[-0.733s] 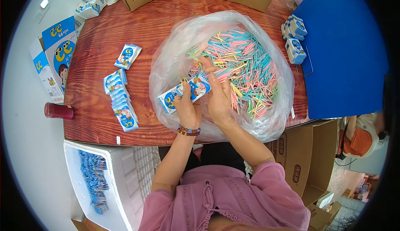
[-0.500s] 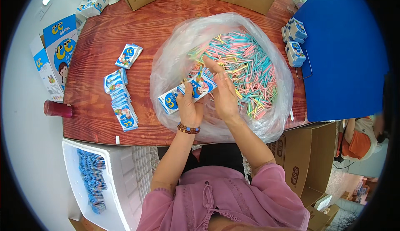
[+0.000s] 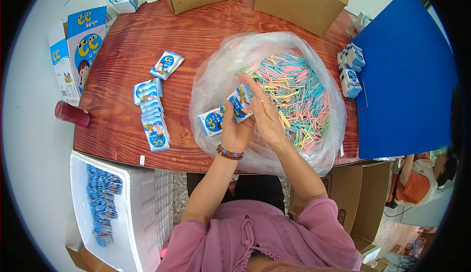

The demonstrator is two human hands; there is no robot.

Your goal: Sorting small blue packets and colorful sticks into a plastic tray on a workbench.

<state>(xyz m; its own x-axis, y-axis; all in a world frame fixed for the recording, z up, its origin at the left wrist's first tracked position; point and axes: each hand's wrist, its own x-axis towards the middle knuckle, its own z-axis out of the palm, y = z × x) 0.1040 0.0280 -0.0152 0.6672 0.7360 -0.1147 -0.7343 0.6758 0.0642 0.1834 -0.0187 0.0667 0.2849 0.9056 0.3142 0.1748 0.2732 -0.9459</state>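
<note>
My left hand (image 3: 237, 133), with a beaded bracelet at its wrist, is closed around small blue-and-white printed packets (image 3: 212, 122). One packet sticks out to the left of the thumb, and another rises between my two hands. My right hand (image 3: 268, 121) has its fingers stretched out beside the upper packet's right end; its palm side is partly hidden. Both hands are over the near left part of a clear plastic bag (image 3: 216, 66), rolled open. Inside it lies a heap of thin pink, blue and yellow sticks (image 3: 294, 90).
Left of the bag, an overlapping row of packets (image 3: 153, 120) and a small stack (image 3: 166, 66) lie on the wooden table (image 3: 113, 75). A red jar (image 3: 72, 114), cardboard boxes (image 3: 299, 2) and a blue panel (image 3: 402, 85) stand around. A white foam box (image 3: 128, 208) holds packets below left.
The whole view has shifted, so table things sit slightly lower and further right. My hands keep nearly the same pose, with the packets still in the left one.
</note>
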